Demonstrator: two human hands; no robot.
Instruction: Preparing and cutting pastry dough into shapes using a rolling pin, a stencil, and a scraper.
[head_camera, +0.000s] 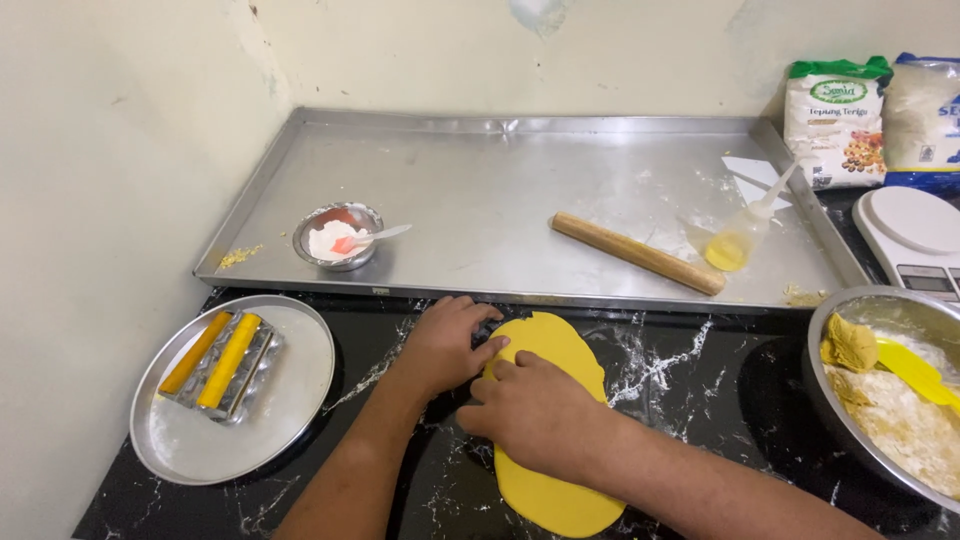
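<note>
Yellow dough sheet (560, 495) half hidden under flat left hand (447, 345) and right hand (535, 415) (grip unclear).

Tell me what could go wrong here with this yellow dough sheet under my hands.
The thin yellow dough sheet may tear or stick where the left hand and right hand press it on the black marble counter. Its near end seems to reach the counter edge and could sag.
</note>
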